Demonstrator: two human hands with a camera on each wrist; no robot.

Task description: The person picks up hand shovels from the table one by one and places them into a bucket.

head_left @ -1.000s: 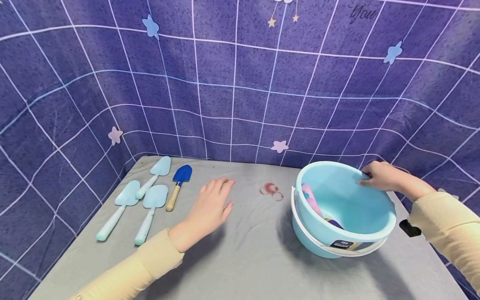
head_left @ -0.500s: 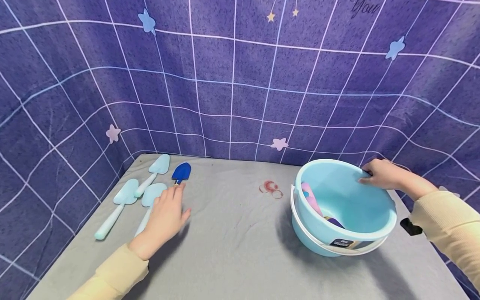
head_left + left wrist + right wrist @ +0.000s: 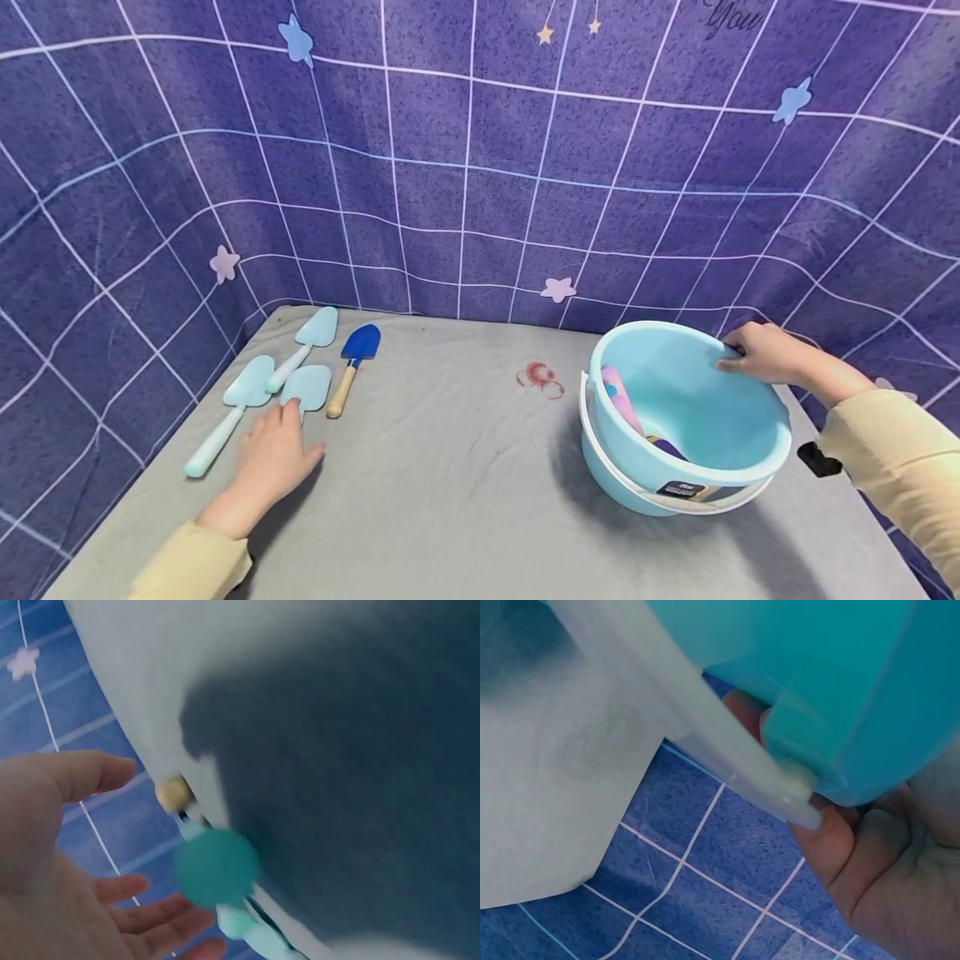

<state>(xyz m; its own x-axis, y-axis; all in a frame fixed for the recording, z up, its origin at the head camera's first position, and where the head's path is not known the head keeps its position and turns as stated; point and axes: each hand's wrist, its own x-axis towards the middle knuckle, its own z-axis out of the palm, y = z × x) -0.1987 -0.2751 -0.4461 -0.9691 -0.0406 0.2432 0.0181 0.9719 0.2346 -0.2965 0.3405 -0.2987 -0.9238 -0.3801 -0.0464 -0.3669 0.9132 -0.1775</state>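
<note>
My left hand [image 3: 272,457] is over a pale blue trowel [image 3: 307,386], covering its handle. In the left wrist view, its thumb and fingers are spread apart, with the blurred teal handle end [image 3: 217,868] beyond them. I see no grip on it. Two more pale blue trowels [image 3: 250,380] [image 3: 318,326] lie to the left and behind. A trowel with a blue blade [image 3: 361,343] and wooden handle lies just right of them. On the right, my right hand [image 3: 768,358] grips the rim of a light blue bucket [image 3: 626,479], which leans towards me.
Inside the bucket are a pink item [image 3: 621,400] and a dark purple item [image 3: 666,447], partly hidden. Its white handle [image 3: 592,433] hangs down outside. Grey cloth [image 3: 450,467] covers the table, with a red ring-shaped mark [image 3: 540,377]. A purple gridded curtain [image 3: 495,167] stands behind.
My left hand has moved left and towards me, from the middle of the table, past the blue-bladed trowel, to the nearest pale blue one. The right hand and bucket have stayed put.
</note>
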